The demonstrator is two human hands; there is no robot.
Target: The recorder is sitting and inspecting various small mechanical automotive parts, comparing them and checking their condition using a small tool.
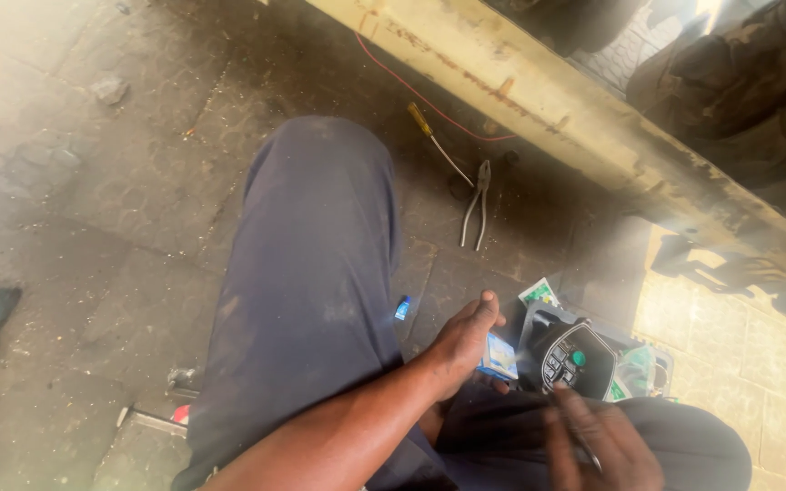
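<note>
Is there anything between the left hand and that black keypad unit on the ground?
Partly. The left hand rests on a small blue and white packet, which lies between it and the black keypad unit. The right hand is already at the unit's near edge, with nothing visible between them.

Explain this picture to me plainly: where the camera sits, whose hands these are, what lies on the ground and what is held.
There is no machine here. One camera on a person's head looks down at that person's own lap and two bare hands. The dark blue trouser leg fills the middle. The left hand reaches toward a small blue and white packet; whether the fingers grip it is hard to tell. The right hand is blurred, near a black keypad device with a green button, which sits among clutter. On the stained concrete floor lie a yellow-handled screwdriver, a pair of pliers and a red wire, beside a worn yellowish beam.
</note>
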